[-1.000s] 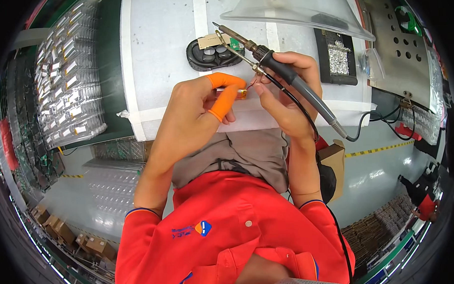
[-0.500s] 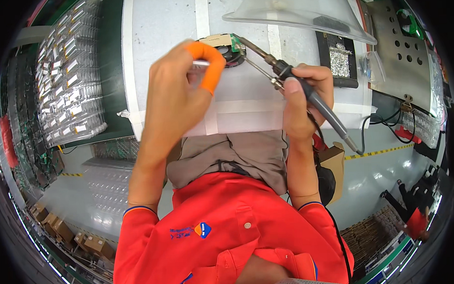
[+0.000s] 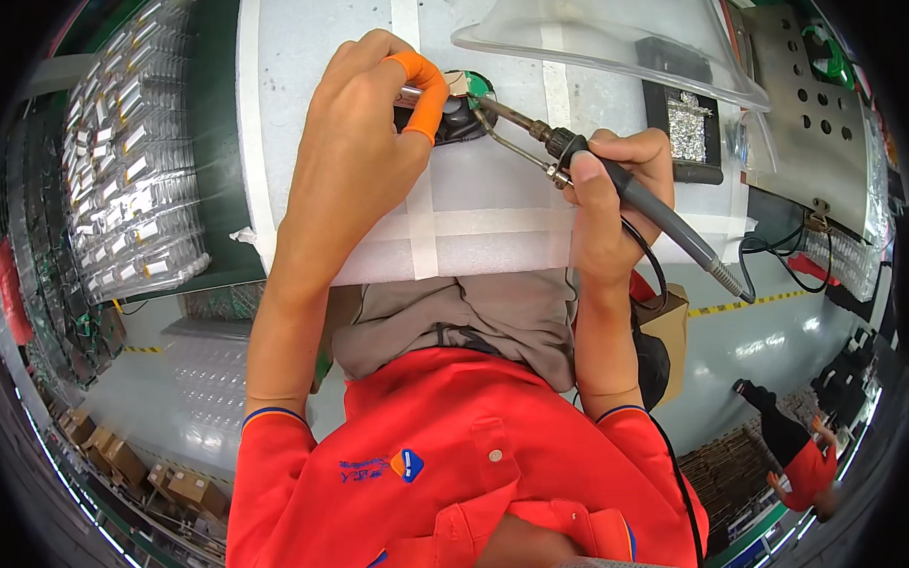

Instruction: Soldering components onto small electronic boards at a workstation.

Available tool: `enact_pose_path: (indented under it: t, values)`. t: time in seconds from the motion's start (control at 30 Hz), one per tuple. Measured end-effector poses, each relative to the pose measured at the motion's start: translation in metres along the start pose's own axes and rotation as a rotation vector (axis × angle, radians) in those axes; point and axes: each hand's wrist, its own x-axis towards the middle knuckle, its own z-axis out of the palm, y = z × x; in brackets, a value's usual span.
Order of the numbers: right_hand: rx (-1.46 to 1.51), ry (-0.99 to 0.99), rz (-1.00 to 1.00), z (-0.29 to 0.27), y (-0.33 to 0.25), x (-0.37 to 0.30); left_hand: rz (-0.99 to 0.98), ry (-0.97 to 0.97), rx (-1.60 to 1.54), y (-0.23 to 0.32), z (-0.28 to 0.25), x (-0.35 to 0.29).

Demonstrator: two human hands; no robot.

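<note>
My left hand, with orange finger cots on the thumb and forefinger, is closed in a pinch at the left edge of a small black device. A narrow silvery piece shows inside the ring of its fingers; the fingertips' grip is partly hidden. On the device sits a green circuit board. My right hand is closed round a soldering iron with a dark handle and a thin curved metal feed tube beside its shaft. The iron's tip and the tube's end meet at the board's right edge.
Behind the iron stands a clear plastic cover. A black tray of small silver parts lies to the right, near a perforated metal box. Stacked clear blister trays fill the left. Another person is at the lower right background.
My left hand has moved up and slightly away. The device has turned and shows more of its black body. The iron has shifted slightly down and right, its tip still at the board.
</note>
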Motion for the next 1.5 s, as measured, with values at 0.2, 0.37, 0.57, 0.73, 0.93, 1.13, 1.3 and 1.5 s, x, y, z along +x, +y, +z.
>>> enact_pose_path:
  t: [0.2, 0.37, 0.57, 0.73, 0.93, 1.13, 1.3, 1.5]
  values:
    - [-0.007, -0.048, -0.034, -0.001, 0.001, 0.001, 0.032, -0.001, 0.000, -0.001, -0.001, 0.000]
    - [0.009, -0.014, -0.059, -0.004, 0.002, 0.000, 0.036, -0.018, 0.007, -0.004, -0.001, 0.002]
    - [-0.019, -0.046, -0.017, -0.002, 0.003, 0.002, 0.025, -0.055, 0.029, -0.003, -0.004, 0.003]
    - [0.023, 0.018, -0.051, -0.003, 0.003, 0.001, 0.003, -0.051, -0.016, -0.001, -0.004, 0.003]
    - [0.019, 0.016, -0.050, -0.004, 0.002, 0.001, -0.064, -0.043, -0.101, 0.001, -0.006, 0.002]
    - [0.021, 0.033, -0.040, -0.004, 0.001, 0.001, -0.100, -0.057, -0.143, 0.003, -0.010, 0.002]
    - [0.027, 0.068, -0.027, -0.007, 0.000, 0.000, -0.086, -0.127, -0.093, 0.004, -0.014, 0.008]
    - [0.065, 0.118, 0.029, -0.006, -0.002, 0.001, -0.015, -0.255, 0.093, 0.010, -0.022, 0.023]
